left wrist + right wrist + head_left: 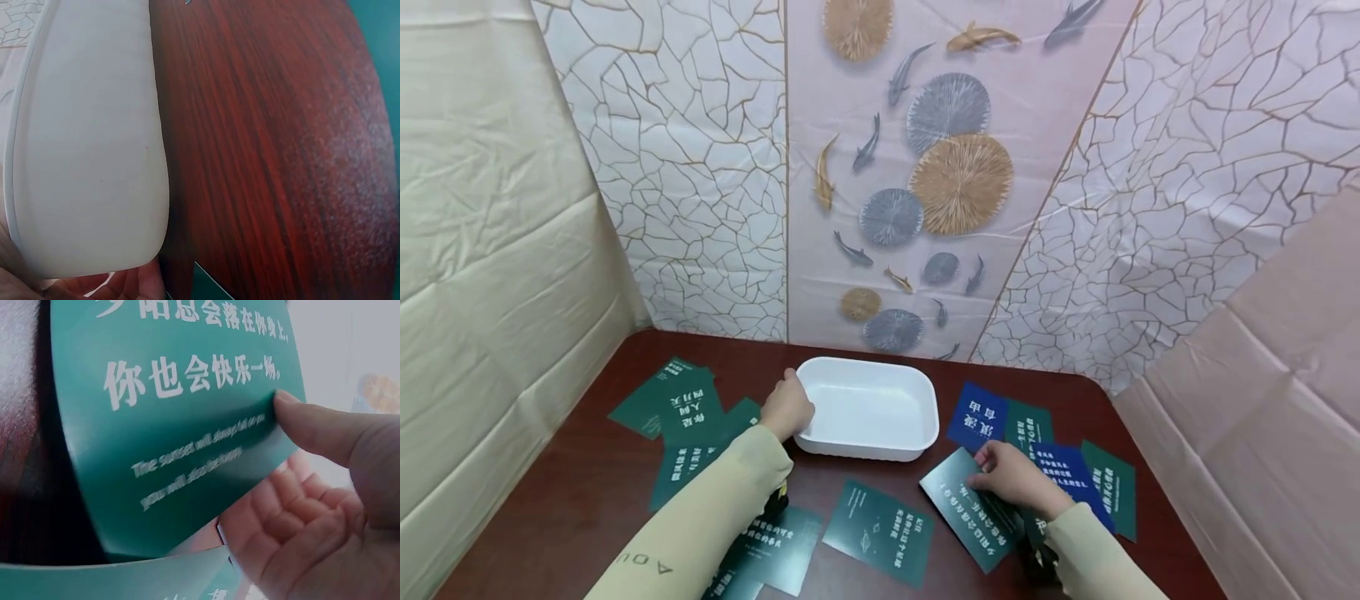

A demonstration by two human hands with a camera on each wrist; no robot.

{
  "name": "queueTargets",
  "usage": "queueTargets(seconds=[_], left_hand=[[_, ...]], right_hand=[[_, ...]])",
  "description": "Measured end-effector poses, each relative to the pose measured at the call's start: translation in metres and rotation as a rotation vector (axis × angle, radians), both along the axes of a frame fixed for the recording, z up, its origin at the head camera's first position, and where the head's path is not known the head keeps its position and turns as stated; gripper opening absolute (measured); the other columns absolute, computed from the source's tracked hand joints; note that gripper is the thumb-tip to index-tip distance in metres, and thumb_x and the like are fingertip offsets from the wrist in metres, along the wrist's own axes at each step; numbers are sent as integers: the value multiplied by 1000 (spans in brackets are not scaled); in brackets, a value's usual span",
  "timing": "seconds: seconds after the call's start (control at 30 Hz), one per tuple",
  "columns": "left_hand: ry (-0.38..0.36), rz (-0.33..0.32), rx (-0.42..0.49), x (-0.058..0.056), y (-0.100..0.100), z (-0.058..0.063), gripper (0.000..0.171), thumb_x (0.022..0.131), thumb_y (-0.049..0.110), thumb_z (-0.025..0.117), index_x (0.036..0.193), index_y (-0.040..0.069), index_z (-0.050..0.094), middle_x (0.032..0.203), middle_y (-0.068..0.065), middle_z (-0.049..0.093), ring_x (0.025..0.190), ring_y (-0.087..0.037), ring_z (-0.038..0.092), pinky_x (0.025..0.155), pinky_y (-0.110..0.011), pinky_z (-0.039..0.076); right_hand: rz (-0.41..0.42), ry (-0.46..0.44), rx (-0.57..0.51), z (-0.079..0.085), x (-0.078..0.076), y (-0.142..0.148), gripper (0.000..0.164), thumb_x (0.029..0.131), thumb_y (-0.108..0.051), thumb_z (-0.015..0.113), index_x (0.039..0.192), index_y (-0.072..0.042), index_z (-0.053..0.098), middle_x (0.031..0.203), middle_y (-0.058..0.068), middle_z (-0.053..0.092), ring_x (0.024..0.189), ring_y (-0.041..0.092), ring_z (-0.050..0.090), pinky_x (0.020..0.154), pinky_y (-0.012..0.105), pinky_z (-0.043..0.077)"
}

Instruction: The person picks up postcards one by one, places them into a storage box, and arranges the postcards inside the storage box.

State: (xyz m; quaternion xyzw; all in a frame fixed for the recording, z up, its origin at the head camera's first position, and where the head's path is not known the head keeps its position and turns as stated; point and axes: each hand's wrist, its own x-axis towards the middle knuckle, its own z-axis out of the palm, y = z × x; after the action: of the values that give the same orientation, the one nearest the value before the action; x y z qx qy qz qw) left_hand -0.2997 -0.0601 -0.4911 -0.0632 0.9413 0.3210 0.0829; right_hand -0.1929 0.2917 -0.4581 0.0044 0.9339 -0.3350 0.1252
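green card (pixel 958 500) pinched at its edge by right hand (pixel 1011 477), thumb on top, right of white tray (pixel 872 408). left hand (pixel 787 406) grips tray's left end, fingertips seemingly curled under, partly hidden. blue cards (pixel 976 417) near right hand; sleeve (pixel 1093 550) blocks some.

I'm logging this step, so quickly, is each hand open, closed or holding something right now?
Left hand: holding the shallow white rectangular tray by its left end.
Right hand: holding a glossy green rectangular white-lettered card, pinched.
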Motion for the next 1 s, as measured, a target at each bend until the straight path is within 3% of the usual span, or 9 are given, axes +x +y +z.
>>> queueTargets(seconds=[0.17, 0.3, 0.47, 0.7, 1.0], left_hand=[[0, 1, 7, 1, 1, 0, 73, 89, 8, 60, 146, -8, 19, 123, -30, 51, 103, -40, 58, 85, -54, 49], [9, -1, 10, 2, 1, 2, 73, 88, 8, 60, 146, -9, 19, 122, -30, 52, 101, -39, 58, 83, -54, 49], [7, 2, 8, 3, -1, 5, 73, 88, 8, 60, 146, -8, 19, 122, -29, 52, 101, -38, 58, 83, -54, 49], [-3, 13, 4, 2, -2, 3, 73, 89, 8, 60, 147, -7, 19, 125, -29, 51, 103, -39, 58, 84, -54, 49], [10, 7, 8, 1, -1, -1, 71, 89, 10, 60, 147, -6, 21, 122, -28, 52, 100, -37, 59, 81, -53, 50]], right_hand=[[-17, 9, -93, 4, -3, 5, 12, 89, -9, 67, 96, -4, 59, 78, 6, 58, 71, 19, 53, 63, 32, 44], [-57, 35, -115, 8, -7, 8, 11, 93, -12, 64, 101, -5, 59, 81, 5, 61, 75, 19, 55, 68, 32, 45], [-83, 98, -76, 20, -17, 13, 16, 97, -17, 60, 107, -5, 57, 88, 7, 62, 75, 20, 56, 66, 34, 46], [-95, 168, -39, 50, -37, 18, 22, 100, -22, 54, 115, -5, 53, 91, 11, 61, 70, 23, 57, 59, 36, 49], [-88, 281, -4, 69, -64, -5, 22, 100, -22, 54, 114, -4, 51, 94, 14, 62, 73, 22, 57, 62, 35, 48]])
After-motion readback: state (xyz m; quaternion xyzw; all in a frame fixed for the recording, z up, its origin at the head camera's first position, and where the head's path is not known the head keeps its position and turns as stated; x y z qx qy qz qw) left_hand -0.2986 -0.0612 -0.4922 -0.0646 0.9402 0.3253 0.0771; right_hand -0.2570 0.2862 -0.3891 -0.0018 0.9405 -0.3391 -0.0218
